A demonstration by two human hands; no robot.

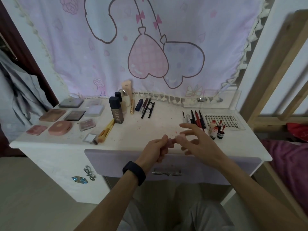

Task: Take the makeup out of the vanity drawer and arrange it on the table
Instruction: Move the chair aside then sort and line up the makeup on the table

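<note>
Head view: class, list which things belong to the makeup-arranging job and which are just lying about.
Job: small pink item gripped by left hand, right hand at its other end; palettes; dark bottle; brushes; pencils; drawer.
Lying about: printed cloth; wooden frame; purple bedding.

A pale pink cloth (pixel 191 22), printed with heart-shaped balloons (pixel 148 62) and edged with cream tassels (pixel 166 98), hangs at the back. A grey garment (pixel 18 90) hangs at the left. At the right stand a wooden frame (pixel 273 77) and a magenta blanket (pixel 290 162).
</note>
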